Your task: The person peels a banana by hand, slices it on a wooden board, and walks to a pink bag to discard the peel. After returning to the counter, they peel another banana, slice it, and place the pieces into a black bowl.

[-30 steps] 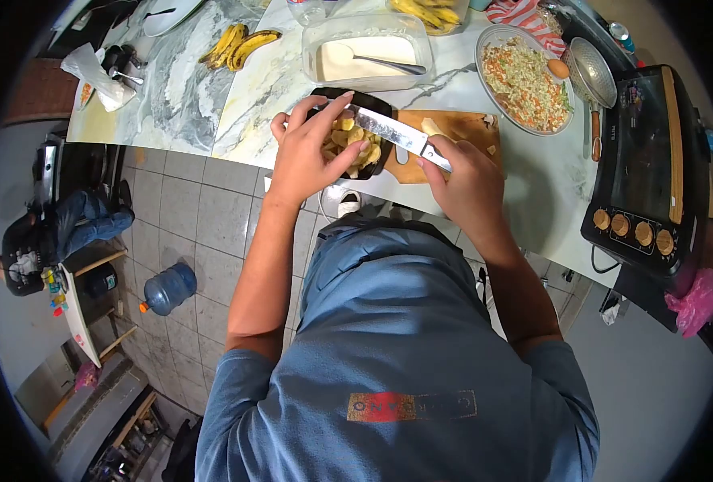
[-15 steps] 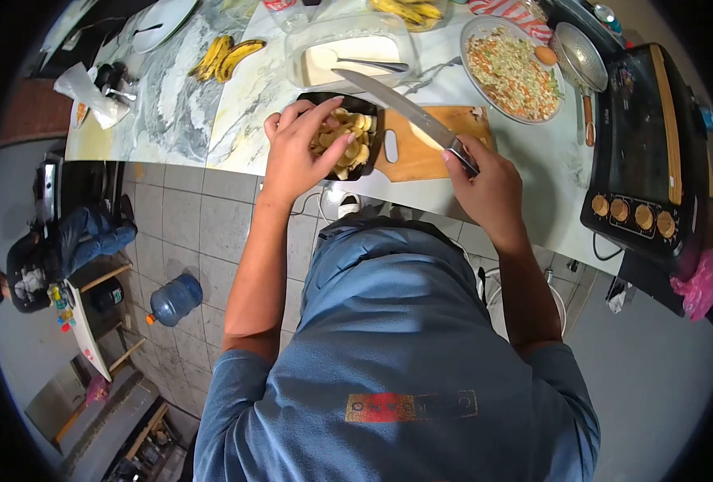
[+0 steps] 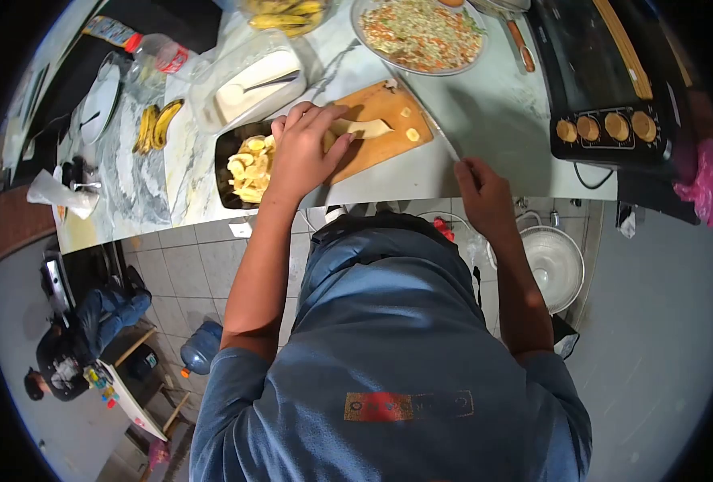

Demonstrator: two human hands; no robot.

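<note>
On the wooden cutting board (image 3: 372,157), my left hand (image 3: 304,153) is closed around one end of a peeled banana (image 3: 366,128), and the other end points right. Two small banana slices (image 3: 412,135) lie apart near the board's right side. My right hand (image 3: 485,193) grips a knife (image 3: 437,124) by its handle, mostly covered by the fingers. Its blade appears nearly edge-on along the board's right edge, away from the banana. Left of the board, partly behind my left hand, a black tray (image 3: 221,173) holds many cut banana slices (image 3: 249,170).
Behind the tray stands a plastic container (image 3: 208,100) of white batter with a spoon (image 3: 272,81). Shredded vegetables fill a round platter (image 3: 362,32). A toaster oven (image 3: 561,104) stands at right. Unpeeled bananas (image 3: 157,124) and a bottle (image 3: 163,55) lie left. A person (image 3: 63,357) sits far left.
My left hand has left the banana slices in the tray and now holds the banana on the board. The knife has swung from above the board to its right edge. The view has shifted.
</note>
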